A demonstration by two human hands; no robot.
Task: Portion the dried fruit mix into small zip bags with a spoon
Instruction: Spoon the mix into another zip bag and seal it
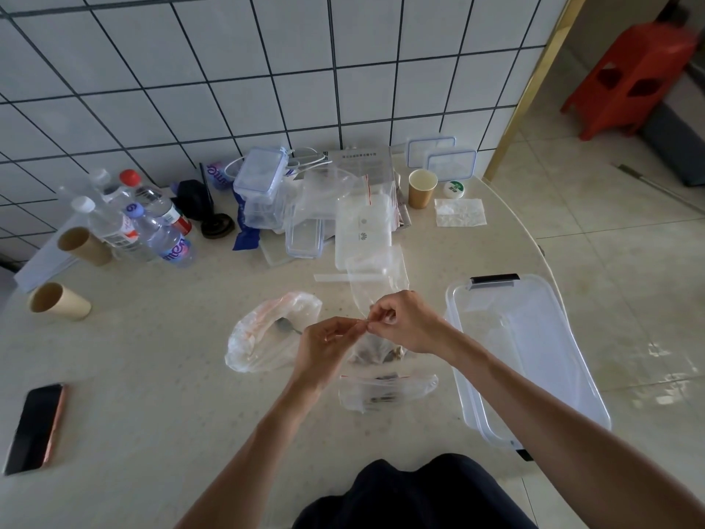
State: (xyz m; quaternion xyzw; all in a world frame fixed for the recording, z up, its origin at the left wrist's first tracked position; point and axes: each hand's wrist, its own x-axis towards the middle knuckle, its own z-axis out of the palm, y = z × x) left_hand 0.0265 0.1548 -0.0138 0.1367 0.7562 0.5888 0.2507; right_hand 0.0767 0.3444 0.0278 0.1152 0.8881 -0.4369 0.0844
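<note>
My left hand (324, 343) and my right hand (400, 320) meet above the table's middle, both pinching the top edge of a small clear zip bag (375, 351). Brown dried fruit shows in its bottom, below my hands. A metal spoon (286, 327) lies with its bowl inside a crumpled clear plastic bag (263, 334) to the left. Nearer me lies a second small zip bag (385, 389) with a red strip and some dark fruit in it. Another clear bag (377, 276) lies just beyond my hands.
A clear plastic bin (534, 360) with a black latch stands to the right. A phone (34, 427) lies front left. Paper cups (57, 301), water bottles (152, 223), stacked clear containers (267, 192) and a white box (362, 231) crowd the back by the tiled wall.
</note>
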